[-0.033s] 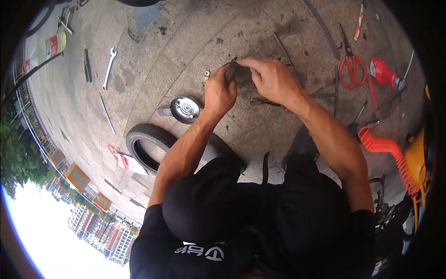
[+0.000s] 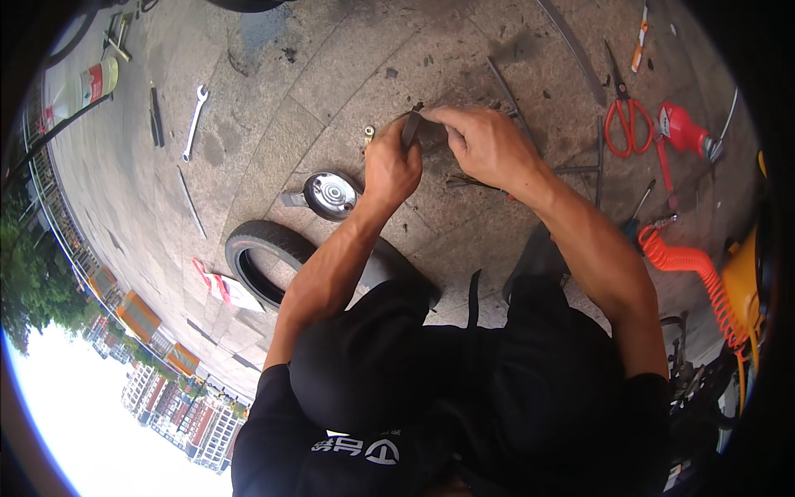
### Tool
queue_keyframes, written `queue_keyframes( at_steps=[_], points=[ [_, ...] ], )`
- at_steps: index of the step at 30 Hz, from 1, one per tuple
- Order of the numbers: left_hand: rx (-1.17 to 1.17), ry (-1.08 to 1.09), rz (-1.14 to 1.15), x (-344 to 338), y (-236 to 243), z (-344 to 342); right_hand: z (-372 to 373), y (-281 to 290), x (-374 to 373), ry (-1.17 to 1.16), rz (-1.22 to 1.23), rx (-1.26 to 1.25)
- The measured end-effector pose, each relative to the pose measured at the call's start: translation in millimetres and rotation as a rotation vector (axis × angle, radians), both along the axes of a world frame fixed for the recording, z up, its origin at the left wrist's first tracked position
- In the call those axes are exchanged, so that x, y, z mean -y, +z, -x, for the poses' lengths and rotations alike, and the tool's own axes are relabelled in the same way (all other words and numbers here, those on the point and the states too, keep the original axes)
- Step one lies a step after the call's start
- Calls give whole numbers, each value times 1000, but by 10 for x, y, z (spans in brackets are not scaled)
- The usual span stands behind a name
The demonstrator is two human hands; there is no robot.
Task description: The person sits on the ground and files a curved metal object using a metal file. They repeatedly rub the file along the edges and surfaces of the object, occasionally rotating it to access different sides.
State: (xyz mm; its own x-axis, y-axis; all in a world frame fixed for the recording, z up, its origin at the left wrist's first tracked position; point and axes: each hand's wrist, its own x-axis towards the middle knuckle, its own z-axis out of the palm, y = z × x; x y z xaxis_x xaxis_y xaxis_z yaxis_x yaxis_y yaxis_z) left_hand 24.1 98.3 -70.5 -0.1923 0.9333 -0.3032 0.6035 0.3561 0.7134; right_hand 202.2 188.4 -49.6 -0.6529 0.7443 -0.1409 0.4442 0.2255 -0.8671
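My left hand (image 2: 393,166) is closed round a dark flat strip (image 2: 411,128), which looks like rubber and sticks up between thumb and fingers. My right hand (image 2: 493,149) reaches across from the right. Its index finger stretches to the top end of the strip, while the other fingers are curled under; anything inside them is hidden. Just left of my left hand lies a small brass-coloured fitting (image 2: 369,132). Beside my left wrist rests a round silver drum-like part (image 2: 333,195) with an arm. Under my right hand lies a pliers-like tool (image 2: 474,181), partly covered.
A black tyre (image 2: 244,240) lies near my left forearm. Farther left are a wrench (image 2: 195,123) and a thin rod (image 2: 191,201). Red-handled scissors (image 2: 629,124), a red bottle-like container (image 2: 686,131), a screwdriver (image 2: 644,199) and an orange coiled hose (image 2: 691,263) are at right.
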Motion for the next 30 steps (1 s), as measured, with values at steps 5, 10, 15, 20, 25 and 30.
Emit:
queue_keyframes(
  at_steps=[5,10,15,20,25,30],
  points=[
    [-2,7,-56,-4,-17,11,12,-44,-25,-16,30,-22],
    [-25,-4,-44,-12,1,9,3,-31,-18,4,38,-28],
    [-15,-3,-92,-5,-2,1,-16,-33,-20,66,43,-3],
    [9,27,2,-18,-1,33,10,-35,-8,32,65,-6],
    [-14,-9,-44,-4,0,19,3,-37,-2,26,43,-19],
    [-1,1,-53,20,-14,15,2,-38,-33,83,31,9]
  ],
)
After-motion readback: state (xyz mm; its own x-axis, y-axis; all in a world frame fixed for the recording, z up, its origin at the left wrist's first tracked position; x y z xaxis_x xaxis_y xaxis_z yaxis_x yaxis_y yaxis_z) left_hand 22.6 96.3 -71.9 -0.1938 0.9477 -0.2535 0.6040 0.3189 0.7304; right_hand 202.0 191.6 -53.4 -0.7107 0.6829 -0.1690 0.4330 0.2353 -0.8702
